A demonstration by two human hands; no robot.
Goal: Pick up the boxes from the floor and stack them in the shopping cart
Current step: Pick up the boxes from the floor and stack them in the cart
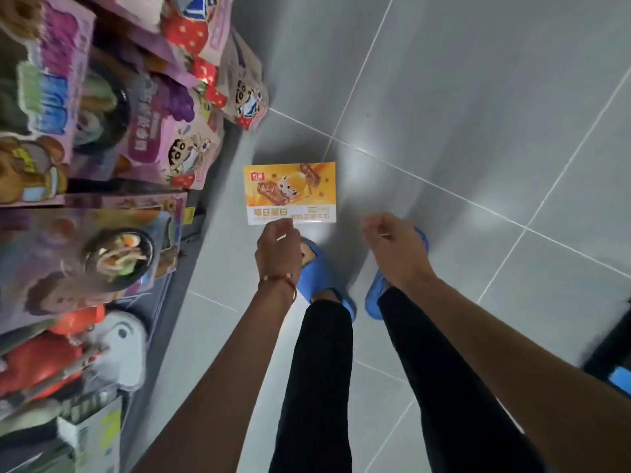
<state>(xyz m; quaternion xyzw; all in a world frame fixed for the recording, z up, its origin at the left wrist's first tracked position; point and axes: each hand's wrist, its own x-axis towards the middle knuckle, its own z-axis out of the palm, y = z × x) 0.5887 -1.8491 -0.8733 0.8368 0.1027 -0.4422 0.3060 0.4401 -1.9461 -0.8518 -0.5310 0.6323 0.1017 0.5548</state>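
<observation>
Box (290, 192): lay flat on the floor (478, 97), printed face up, at 12 o'clock from the blue slippers (317, 268); not yet lifted.
Left hand (278, 247): fingers loosely curled, at the box's near edge by its 7 o'clock corner; whether it touched or hung just above could not be told.
Right hand (389, 244): loosely curled, holding nothing, at 4 o'clock of the box and apart from it.
Grip: the box looked thin and light, so fingers under both short sides and a level lift probably suited it best.
Shelf (102, 165): crowded with snack packs at 9 o'clock, near the box; the left elbow likely needed care.
Shopping cart: not clearly seen; a dark shape (611, 353) at 4 o'clock could not be identified.
</observation>
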